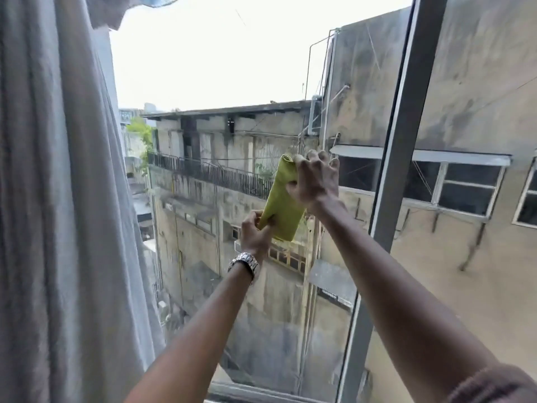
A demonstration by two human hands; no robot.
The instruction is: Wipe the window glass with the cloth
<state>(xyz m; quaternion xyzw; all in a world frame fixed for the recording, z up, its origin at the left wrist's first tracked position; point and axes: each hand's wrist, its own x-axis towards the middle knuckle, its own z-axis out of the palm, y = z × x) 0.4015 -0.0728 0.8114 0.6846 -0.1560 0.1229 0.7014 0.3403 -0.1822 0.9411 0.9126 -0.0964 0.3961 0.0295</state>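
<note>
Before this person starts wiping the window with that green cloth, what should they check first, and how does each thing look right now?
1. Cloth in hand: ok, left hand pinches its lower end, right hand grips the top.
2. Cloth folded flat: ok.
3. Curtain clear of the glass: ok, pulled to the left.
4. Cloth pressed on the glass: cannot tell.
5. Cloth damp: cannot tell.

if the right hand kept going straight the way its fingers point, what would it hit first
Most likely the window glass. The right hand holds the top of the cloth, fingers pointing up and forward at the pane. Nothing else shows in that line, though the gap to the glass is unclear.
</note>
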